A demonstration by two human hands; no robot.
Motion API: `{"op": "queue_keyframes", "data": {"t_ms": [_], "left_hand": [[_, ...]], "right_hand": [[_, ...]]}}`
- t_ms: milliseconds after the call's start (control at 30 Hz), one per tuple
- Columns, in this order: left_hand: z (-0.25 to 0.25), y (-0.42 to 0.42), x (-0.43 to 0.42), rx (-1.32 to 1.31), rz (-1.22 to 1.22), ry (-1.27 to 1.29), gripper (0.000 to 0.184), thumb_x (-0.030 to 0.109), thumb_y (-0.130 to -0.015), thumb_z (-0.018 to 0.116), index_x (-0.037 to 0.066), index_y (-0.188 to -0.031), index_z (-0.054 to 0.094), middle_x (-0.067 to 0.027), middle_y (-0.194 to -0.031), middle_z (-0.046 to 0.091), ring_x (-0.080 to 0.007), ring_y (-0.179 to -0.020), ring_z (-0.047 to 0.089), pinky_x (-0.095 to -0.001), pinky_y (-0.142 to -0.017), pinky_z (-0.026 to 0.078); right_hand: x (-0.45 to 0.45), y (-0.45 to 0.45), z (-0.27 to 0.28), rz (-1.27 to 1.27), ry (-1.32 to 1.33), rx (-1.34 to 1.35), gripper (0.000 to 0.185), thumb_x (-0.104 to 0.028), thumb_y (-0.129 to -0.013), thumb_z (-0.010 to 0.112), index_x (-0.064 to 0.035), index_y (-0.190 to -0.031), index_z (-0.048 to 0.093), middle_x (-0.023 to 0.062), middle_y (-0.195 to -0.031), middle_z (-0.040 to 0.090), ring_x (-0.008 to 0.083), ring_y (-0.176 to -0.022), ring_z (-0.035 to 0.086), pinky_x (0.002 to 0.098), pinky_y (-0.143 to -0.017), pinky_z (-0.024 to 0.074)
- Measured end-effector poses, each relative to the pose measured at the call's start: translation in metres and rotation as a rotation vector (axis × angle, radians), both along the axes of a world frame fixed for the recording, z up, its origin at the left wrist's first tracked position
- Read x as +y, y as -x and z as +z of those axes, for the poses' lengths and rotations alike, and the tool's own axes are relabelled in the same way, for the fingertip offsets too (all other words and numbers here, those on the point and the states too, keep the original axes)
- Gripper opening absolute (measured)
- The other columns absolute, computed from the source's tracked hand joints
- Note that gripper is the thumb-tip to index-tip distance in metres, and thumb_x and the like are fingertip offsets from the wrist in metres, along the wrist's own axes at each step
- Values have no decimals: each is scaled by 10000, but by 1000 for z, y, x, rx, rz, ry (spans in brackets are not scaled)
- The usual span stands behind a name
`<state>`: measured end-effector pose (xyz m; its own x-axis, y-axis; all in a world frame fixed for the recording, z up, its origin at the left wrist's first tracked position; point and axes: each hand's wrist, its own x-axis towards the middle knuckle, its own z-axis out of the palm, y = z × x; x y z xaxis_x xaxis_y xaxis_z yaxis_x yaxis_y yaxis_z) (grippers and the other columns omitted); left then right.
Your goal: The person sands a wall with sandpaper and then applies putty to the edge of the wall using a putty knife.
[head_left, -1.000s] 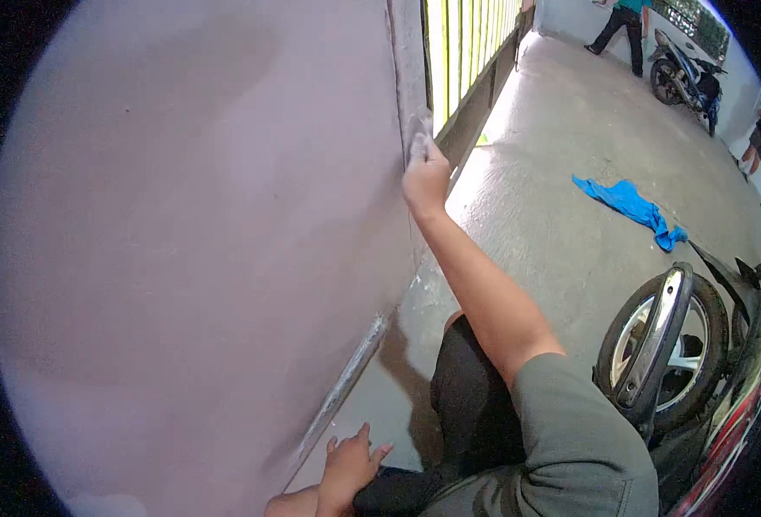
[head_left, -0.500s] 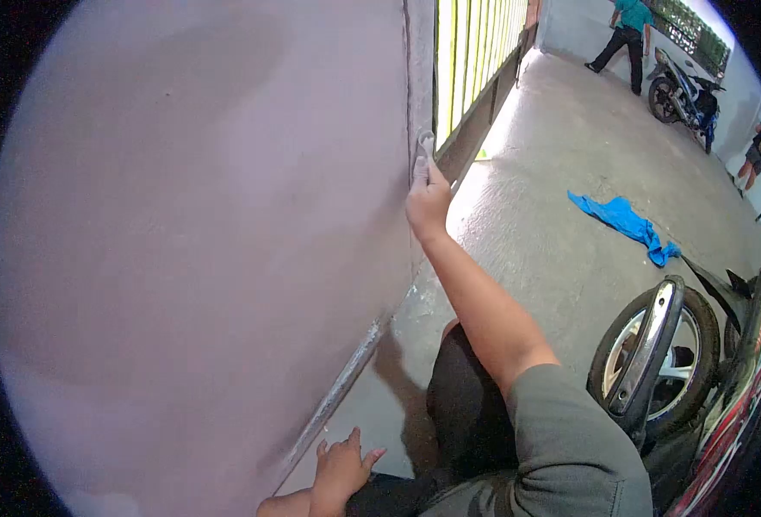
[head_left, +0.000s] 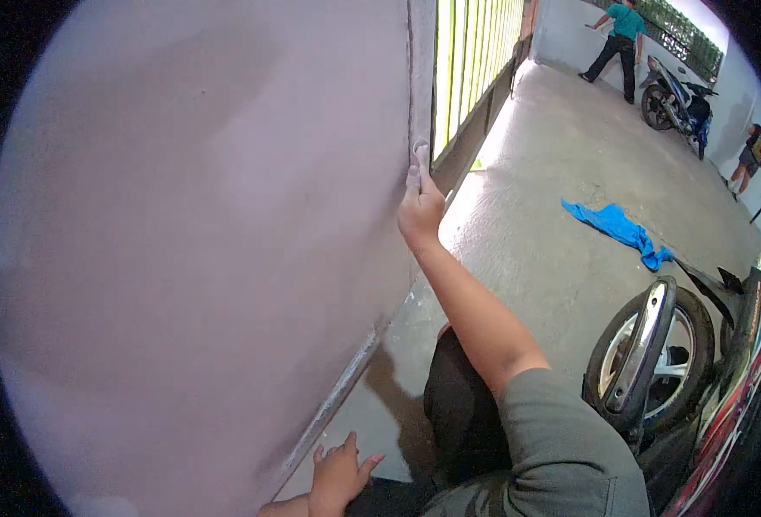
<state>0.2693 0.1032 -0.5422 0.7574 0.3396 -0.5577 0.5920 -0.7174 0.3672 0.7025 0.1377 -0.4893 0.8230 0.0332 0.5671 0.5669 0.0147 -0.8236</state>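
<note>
My right hand (head_left: 421, 205) is raised to the vertical edge of the pale wall (head_left: 191, 241), beside the gate's bars. Its fingers, whitish with dust, are closed round a small curled grey-white piece (head_left: 420, 150) that looks like folded sandpaper; it is against the wall edge. Low in the view, my left hand (head_left: 339, 474) is open with fingers apart, near my knee and the foot of the wall. Nothing shows in it.
A barred gate (head_left: 479, 60) adjoins the wall edge. A blue cloth (head_left: 617, 226) lies on the concrete floor (head_left: 535, 207). A motorcycle (head_left: 733, 379) stands close on my right, another motorcycle (head_left: 680, 102) farther back. Two people (head_left: 626, 34) (head_left: 752, 157) are near the far walls.
My right hand has slid slightly down along the wall edge with the sandpaper. My left hand stays nearly where it was. The far person in teal has raised an arm to the wall.
</note>
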Motion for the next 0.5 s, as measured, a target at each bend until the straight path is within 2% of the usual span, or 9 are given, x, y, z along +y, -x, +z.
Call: {"op": "queue_keyframes", "data": {"t_ms": [33, 67, 133, 233, 300, 367, 400, 467, 500], "left_hand": [[4, 1, 0, -4, 19, 8, 825, 602, -944, 511, -46, -1444, 409, -201, -1132, 695, -363, -1118, 640, -594, -1094, 296], [3, 2, 0, -6, 19, 7, 825, 602, -944, 511, -46, -1444, 409, -201, -1132, 695, -363, -1118, 640, -594, -1094, 296], [-1, 5, 1, -5, 30, -10, 849, 613, -934, 523, -51, -1448, 399, -188, -1131, 697, -357, -1111, 640, -589, -1102, 287], [-7, 9, 3, -4, -5, -68, 807, 569, -933, 563, -31, -1452, 415, -152, -1118, 715, -348, -1109, 651, -553, -1097, 305], [-4, 7, 1, -14, 11, -44, 810, 569, -930, 567, -33, -1452, 415, -154, -1122, 714, -351, -1114, 648, -562, -1097, 301], [-3, 8, 2, -31, 29, -40, 814, 568, -927, 571, -34, -1451, 414, -156, -1126, 712, -353, -1120, 646, -571, -1097, 297], [-4, 10, 2, -26, 14, -41, 838, 590, -924, 557, -50, -1444, 408, -178, -1121, 704, -357, -1102, 647, -579, -1096, 296], [-3, 7, 5, -26, 0, -39, 863, 612, -922, 542, -66, -1436, 402, -200, -1115, 695, -361, -1085, 647, -586, -1095, 294], [0, 6, 5, -27, 14, -23, 864, 617, -920, 541, -61, -1437, 404, -200, -1107, 698, -361, -1082, 648, -587, -1092, 296]], "right_hand": [[-10, 7, 8, 72, 41, 231, 466, -312, -1044, 442, -15, -1393, 527, 228, -1410, 526, 356, -1295, 534, 372, -1090, 407], [-5, -2, -11, 73, 40, 229, 466, -312, -1044, 442, -15, -1393, 527, 228, -1410, 526, 356, -1295, 534, 372, -1090, 407], [11, -29, -65, -77, 8, 446, 457, -327, -1049, 433, -22, -1367, 554, 252, -1314, 595, 367, -1213, 597, 384, -1017, 456], [-3, -9, -20, -3, 26, 326, 452, -336, -1052, 420, -40, -1357, 574, 239, -1270, 633, 366, -1217, 596, 385, -1016, 447], [-10, -8, -22, 66, 21, 236, 448, -337, -1052, 418, -52, -1360, 577, 237, -1255, 643, 368, -1217, 595, 389, -1020, 442], [-5, -25, -41, -1, 74, 574, 449, -347, -1047, 433, -53, -1344, 595, 241, -1247, 646, 382, -1209, 598, 390, -1032, 440], [0, -27, -47, 3, 68, 574, 449, -347, -1047, 433, -53, -1344, 595, 241, -1247, 646, 382, -1209, 598, 390, -1032, 440], [6, -28, -51, -52, 52, 358, 452, -368, -1044, 439, -62, -1332, 605, 258, -1179, 667, 400, -1146, 625, 406, -984, 462], [0, -20, -38, 6, 13, 308, 455, -367, -1041, 443, -49, -1319, 611, 253, -1223, 652, 386, -1178, 609, 394, -999, 453]]}}
